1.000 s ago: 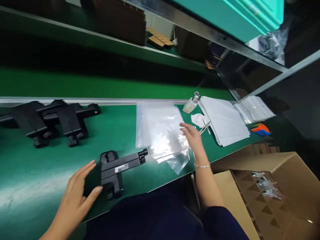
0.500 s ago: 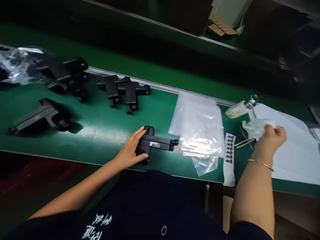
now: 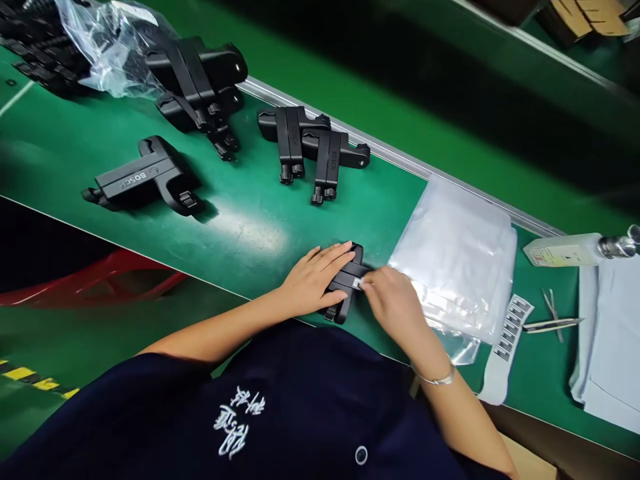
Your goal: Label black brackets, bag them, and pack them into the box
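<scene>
My left hand [image 3: 316, 280] holds a black T-shaped plastic bracket [image 3: 343, 310] down on the green bench, fingers over its top end and thumb across its lower part. A small white label [image 3: 357, 283] shows on the bracket's stem. My right hand [image 3: 395, 300] is closed, its pinched fingertips at the label; what lies between them is hidden. Just right of it lies a stack of clear plastic bags [image 3: 455, 253]. Farther right are a strip of black-and-white labels [image 3: 511, 330] and crossed tweezers [image 3: 553, 325].
Left on the bench lies a similar bracket marked BOSCH [image 3: 140, 177]. More brackets [image 3: 313, 143] rest along the metal rail, beside a clear plastic bag [image 3: 125, 50]. A pump bottle [image 3: 575, 250] and white sheets [image 3: 615, 353] are at the right. A red stool [image 3: 100, 277] stands below.
My right hand has moved left from the tweezers, where it held a white cloth, to the bracket's label. The cloth is out of sight now. My left hand stays on the bracket.
</scene>
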The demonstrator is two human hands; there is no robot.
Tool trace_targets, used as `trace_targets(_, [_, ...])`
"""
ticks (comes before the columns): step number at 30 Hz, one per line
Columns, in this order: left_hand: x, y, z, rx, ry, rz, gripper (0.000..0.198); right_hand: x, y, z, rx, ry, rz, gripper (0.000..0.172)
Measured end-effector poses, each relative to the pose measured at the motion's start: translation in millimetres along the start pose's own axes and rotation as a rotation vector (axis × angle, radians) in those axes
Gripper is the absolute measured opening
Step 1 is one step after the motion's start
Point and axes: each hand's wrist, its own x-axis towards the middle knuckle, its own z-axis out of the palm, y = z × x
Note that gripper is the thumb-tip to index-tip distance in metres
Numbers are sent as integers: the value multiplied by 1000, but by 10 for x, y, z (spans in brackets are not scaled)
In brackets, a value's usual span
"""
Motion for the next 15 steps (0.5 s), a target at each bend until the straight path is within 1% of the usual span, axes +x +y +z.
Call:
trace_targets(3, [2, 4, 21, 27, 1, 9, 72, -72, 66, -81, -4, 3, 35, 25])
trace_targets(9, [19, 17, 23, 46, -7, 33, 72, -8, -91, -56, -83, 12, 85, 26])
trace_targets(12, [25, 33, 18, 47, -5, 29, 70, -16, -106, -75, -130, 10, 129, 27])
trace_targets(15, [28, 42, 17, 42, -5, 29, 70, -41, -108, -103, -157, -6, 123, 27])
